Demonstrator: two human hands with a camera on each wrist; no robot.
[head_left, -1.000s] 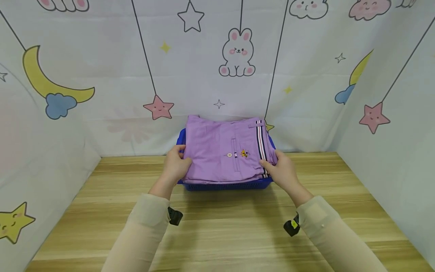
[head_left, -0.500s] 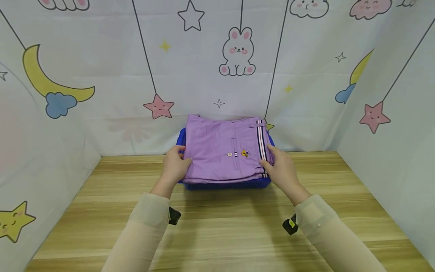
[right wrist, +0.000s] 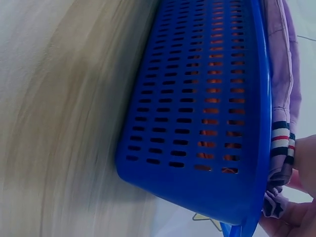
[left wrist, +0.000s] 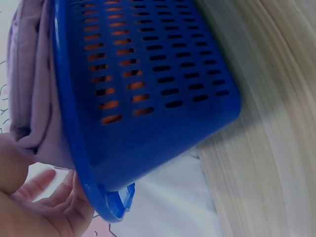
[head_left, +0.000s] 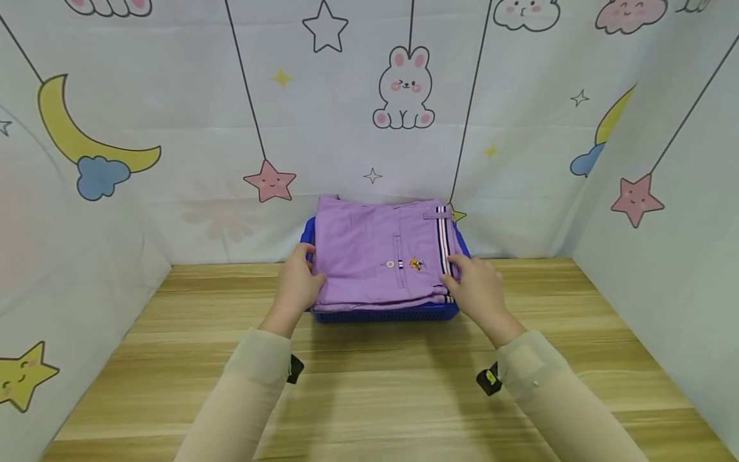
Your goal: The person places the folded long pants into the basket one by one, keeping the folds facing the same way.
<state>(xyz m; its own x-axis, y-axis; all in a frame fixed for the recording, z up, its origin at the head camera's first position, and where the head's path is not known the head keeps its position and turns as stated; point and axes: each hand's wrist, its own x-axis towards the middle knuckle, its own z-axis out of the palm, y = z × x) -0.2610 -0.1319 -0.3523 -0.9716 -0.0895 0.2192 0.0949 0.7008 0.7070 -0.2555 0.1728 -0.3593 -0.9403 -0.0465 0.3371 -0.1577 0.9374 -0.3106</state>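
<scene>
Folded purple pants (head_left: pixel 364 256) with a striped waistband, button and small embroidered motif lie on top of a blue perforated basket (head_left: pixel 381 316). My left hand (head_left: pixel 297 279) is at their left edge, its thumb on the cloth and its loosely bent fingers beside the basket rim, as the left wrist view shows. At the right end my right hand (head_left: pixel 480 292) pinches the waistband edge between thumb and index finger. In the right wrist view a bunched bit of cloth (right wrist: pixel 275 201) sits by those fingers. Something orange (right wrist: pixel 210 121) shows through the basket's slots.
The basket stands on a wood-grain table (head_left: pixel 369 398), close to the white curtain (head_left: pixel 196 160) printed with stars, moons and a rabbit. Curtain walls also flank both sides. A black wrist camera (head_left: pixel 489 380) hangs under the right sleeve, another (head_left: pixel 295 369) under the left.
My right hand has shifted slightly left, its index finger coming from the outer side onto the waistband's top. My left hand stays nearly in place. Pants and basket have hardly moved.
</scene>
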